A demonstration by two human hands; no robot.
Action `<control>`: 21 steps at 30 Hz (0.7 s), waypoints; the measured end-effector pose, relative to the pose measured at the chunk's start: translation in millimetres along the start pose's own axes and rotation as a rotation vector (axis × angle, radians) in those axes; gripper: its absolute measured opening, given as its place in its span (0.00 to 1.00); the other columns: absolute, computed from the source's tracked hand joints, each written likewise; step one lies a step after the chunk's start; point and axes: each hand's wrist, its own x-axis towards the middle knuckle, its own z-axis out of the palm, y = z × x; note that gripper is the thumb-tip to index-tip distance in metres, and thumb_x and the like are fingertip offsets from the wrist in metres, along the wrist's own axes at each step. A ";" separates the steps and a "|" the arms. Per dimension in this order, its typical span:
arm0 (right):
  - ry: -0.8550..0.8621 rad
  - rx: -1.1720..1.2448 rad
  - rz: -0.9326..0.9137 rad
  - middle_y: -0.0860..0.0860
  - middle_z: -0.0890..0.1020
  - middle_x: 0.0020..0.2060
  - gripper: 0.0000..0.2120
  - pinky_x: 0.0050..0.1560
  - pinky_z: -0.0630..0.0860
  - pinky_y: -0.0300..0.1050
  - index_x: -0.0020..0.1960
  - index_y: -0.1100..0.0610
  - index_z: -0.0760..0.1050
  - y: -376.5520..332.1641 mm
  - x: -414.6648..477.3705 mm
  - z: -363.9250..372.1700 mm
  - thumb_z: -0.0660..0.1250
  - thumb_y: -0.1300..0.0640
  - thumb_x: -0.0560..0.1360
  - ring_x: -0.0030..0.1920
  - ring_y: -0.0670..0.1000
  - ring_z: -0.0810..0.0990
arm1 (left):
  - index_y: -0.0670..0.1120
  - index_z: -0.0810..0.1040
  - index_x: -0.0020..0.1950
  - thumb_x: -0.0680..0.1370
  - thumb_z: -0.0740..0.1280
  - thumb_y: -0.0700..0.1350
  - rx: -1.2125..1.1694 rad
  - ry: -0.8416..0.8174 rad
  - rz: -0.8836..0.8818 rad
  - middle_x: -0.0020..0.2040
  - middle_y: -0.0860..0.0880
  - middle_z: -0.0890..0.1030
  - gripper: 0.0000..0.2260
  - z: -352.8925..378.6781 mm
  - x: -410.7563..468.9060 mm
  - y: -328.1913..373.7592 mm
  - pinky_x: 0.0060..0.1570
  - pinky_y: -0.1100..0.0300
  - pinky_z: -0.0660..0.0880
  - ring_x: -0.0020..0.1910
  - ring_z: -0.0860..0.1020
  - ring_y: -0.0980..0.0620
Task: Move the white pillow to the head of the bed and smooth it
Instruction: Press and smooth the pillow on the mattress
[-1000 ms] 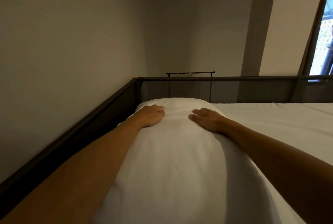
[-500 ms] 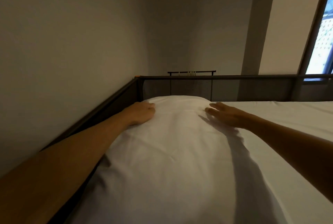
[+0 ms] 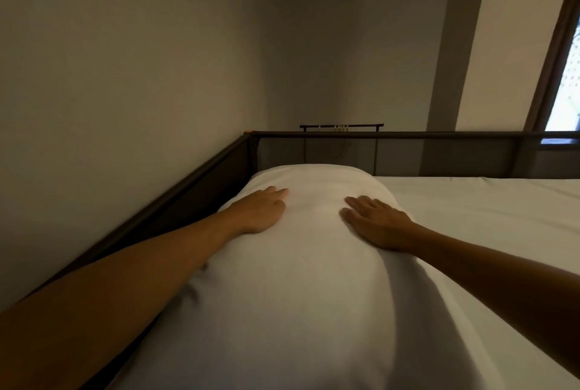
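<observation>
On the white pillow, left hand and right hand flat, fingers spread, right hand back from the edge.

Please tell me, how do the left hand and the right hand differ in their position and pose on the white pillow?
The left hand lies on the pillow's side near the dark bed rail; the right hand lies on the side near the open sheet. The left hand reaches slightly farther toward the pillow's far end than the right. Both lie flat, palms down, gripping nothing.
</observation>
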 end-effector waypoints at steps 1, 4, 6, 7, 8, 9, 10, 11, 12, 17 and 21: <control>-0.021 0.006 0.022 0.50 0.49 0.79 0.34 0.74 0.48 0.60 0.78 0.46 0.46 7.2 -1.9 1.5 0.40 0.32 0.75 0.77 0.55 0.48 | 0.52 0.49 0.79 0.82 0.45 0.51 -0.018 -0.005 -0.035 0.80 0.48 0.48 0.24 -0.4 -2.2 -5.7 0.73 0.56 0.46 0.78 0.50 0.48; -0.063 0.026 0.032 0.52 0.50 0.78 0.33 0.75 0.45 0.57 0.78 0.52 0.47 21.0 -11.1 0.6 0.41 0.37 0.78 0.77 0.54 0.48 | 0.53 0.48 0.79 0.81 0.45 0.52 -0.061 -0.008 -0.123 0.80 0.49 0.49 0.25 -1.7 -7.9 -17.6 0.72 0.55 0.48 0.78 0.51 0.46; -0.061 0.043 0.044 0.55 0.53 0.78 0.30 0.73 0.47 0.52 0.77 0.56 0.50 22.4 -16.3 -2.9 0.42 0.41 0.80 0.76 0.56 0.51 | 0.53 0.48 0.79 0.81 0.45 0.52 -0.079 -0.008 -0.150 0.80 0.48 0.49 0.25 -3.9 -10.6 -19.3 0.72 0.54 0.49 0.77 0.51 0.45; -0.065 0.050 0.059 0.56 0.55 0.77 0.30 0.72 0.50 0.53 0.77 0.57 0.51 22.5 -17.8 -6.0 0.42 0.42 0.80 0.76 0.57 0.54 | 0.53 0.49 0.79 0.81 0.45 0.52 -0.075 -0.006 -0.153 0.80 0.48 0.50 0.25 -6.0 -11.8 -18.6 0.72 0.54 0.49 0.77 0.51 0.45; -0.062 0.063 0.076 0.58 0.57 0.76 0.30 0.71 0.53 0.55 0.76 0.57 0.52 21.7 -19.1 -9.7 0.43 0.42 0.80 0.74 0.58 0.57 | 0.52 0.48 0.79 0.81 0.45 0.52 -0.060 -0.002 -0.147 0.80 0.48 0.49 0.25 -8.8 -13.0 -16.9 0.73 0.54 0.49 0.78 0.51 0.45; -0.063 0.011 0.065 0.59 0.60 0.75 0.30 0.70 0.56 0.56 0.76 0.57 0.54 21.6 -19.4 -13.8 0.43 0.40 0.80 0.73 0.59 0.60 | 0.51 0.48 0.79 0.81 0.45 0.52 -0.036 0.004 -0.134 0.80 0.47 0.49 0.25 -11.9 -14.7 -14.7 0.73 0.53 0.48 0.78 0.51 0.45; -0.046 -0.012 0.076 0.59 0.60 0.75 0.32 0.70 0.57 0.58 0.76 0.55 0.55 20.0 -20.5 -18.1 0.42 0.38 0.79 0.73 0.60 0.61 | 0.51 0.48 0.79 0.81 0.45 0.52 -0.004 0.012 -0.115 0.80 0.47 0.48 0.25 -14.6 -16.9 -11.9 0.74 0.51 0.48 0.78 0.50 0.44; -0.028 -0.037 0.094 0.58 0.58 0.76 0.35 0.72 0.55 0.60 0.76 0.53 0.53 18.7 -21.8 -21.4 0.41 0.34 0.76 0.74 0.61 0.59 | 0.50 0.47 0.79 0.81 0.45 0.52 0.032 0.022 -0.091 0.80 0.48 0.47 0.26 -16.9 -20.0 -8.5 0.75 0.49 0.48 0.78 0.48 0.43; -0.006 -0.033 0.120 0.56 0.54 0.78 0.38 0.73 0.53 0.62 0.77 0.51 0.51 15.5 -24.7 -23.8 0.40 0.31 0.74 0.75 0.61 0.55 | 0.51 0.47 0.79 0.81 0.44 0.52 0.064 0.034 -0.065 0.80 0.48 0.46 0.26 -18.3 -23.8 -4.5 0.75 0.48 0.48 0.78 0.47 0.43; 0.083 -0.044 -0.080 0.50 0.46 0.79 0.52 0.72 0.46 0.59 0.77 0.45 0.45 -16.5 -56.0 -13.5 0.32 0.21 0.59 0.77 0.57 0.45 | 0.52 0.44 0.79 0.81 0.45 0.55 0.109 0.035 0.100 0.80 0.49 0.45 0.26 -2.2 -50.3 22.3 0.75 0.52 0.44 0.78 0.45 0.48; 0.079 -0.015 -0.182 0.48 0.46 0.79 0.49 0.73 0.45 0.56 0.77 0.45 0.44 -32.0 -77.0 3.5 0.32 0.22 0.61 0.77 0.55 0.44 | 0.55 0.44 0.78 0.81 0.44 0.58 0.160 0.030 0.194 0.80 0.52 0.46 0.26 17.6 -60.2 32.9 0.75 0.49 0.44 0.78 0.44 0.50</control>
